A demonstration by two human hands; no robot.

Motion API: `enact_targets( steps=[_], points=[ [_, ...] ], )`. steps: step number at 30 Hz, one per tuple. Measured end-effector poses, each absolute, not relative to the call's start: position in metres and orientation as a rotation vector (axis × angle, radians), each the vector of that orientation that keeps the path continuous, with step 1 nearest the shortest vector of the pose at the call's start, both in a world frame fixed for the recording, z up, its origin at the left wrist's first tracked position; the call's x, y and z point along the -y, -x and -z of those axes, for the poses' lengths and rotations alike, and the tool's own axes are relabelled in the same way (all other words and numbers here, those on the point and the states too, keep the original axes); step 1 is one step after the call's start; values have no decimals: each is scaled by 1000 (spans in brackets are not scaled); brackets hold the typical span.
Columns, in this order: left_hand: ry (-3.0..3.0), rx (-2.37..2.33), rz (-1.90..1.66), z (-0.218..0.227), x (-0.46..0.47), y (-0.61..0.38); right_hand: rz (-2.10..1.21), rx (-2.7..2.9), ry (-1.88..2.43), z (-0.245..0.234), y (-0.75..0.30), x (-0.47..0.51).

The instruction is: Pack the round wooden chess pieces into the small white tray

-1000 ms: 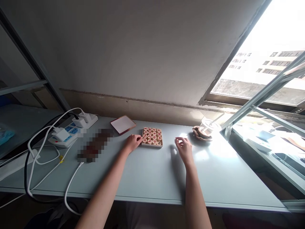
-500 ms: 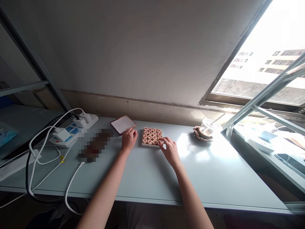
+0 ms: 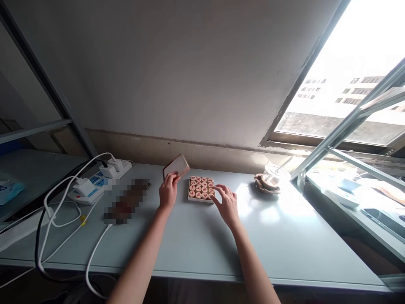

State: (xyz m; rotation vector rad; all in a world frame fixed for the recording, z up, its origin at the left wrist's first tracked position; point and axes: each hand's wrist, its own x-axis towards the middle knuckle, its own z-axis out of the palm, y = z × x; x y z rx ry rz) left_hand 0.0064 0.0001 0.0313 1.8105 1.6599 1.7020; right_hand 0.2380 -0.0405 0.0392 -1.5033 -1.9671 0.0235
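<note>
My left hand [image 3: 168,192] grips the near edge of a box lid [image 3: 176,165], which is tilted up off the table with its pale inside showing. To the right of it lies a shallow square box [image 3: 200,201] filled with rows of round Chinese chess pieces [image 3: 198,189] marked in red characters. At the box's right side is my right hand [image 3: 226,203], thumb and fingers apart, fingertips at the rim by the right-hand pieces. Whether those fingertips touch the box I cannot tell.
A power strip [image 3: 91,189] with plugs and white cables [image 3: 47,219] occupies the left, beside a pixelated dark object [image 3: 128,200]. Back right, a clear lidded cup [image 3: 276,173] with a straw stands by a brown carved dish [image 3: 265,185]. A metal frame [image 3: 344,131] rises at right.
My left hand has taken hold of the lid, which lay flat, and raised it at a tilt toward the right. My right hand has let go of the corner chess piece, its fingers spreading.
</note>
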Motion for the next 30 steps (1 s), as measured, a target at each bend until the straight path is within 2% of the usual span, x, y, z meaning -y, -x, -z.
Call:
enact_targets(
  steps=[3,8,12,15,18,23,30],
  points=[
    [-1278,-1301,-1922,-49,13,-12,-168,1887,1416,-38,-237,39],
    [-814,-807,-1548,-49,15,-11,-673,1784,1145,-33,-225,38],
    [-858,-809,-1381,-42,10,-17,-908,1606,1099,-33,-216,41],
    [-1126,-1053,-1411,-38,9,-25,-1036,1503,1082,-36,-217,43],
    [-1505,-1382,-1413,-31,9,-30,-1079,1418,1114,-40,-222,45],
    [-1844,-1745,-1112,-19,10,-33,-1035,1489,1317,-42,-232,46],
    [-1979,-1639,-1014,-18,8,-35,-771,1553,1593,-42,-239,44]
  ],
)
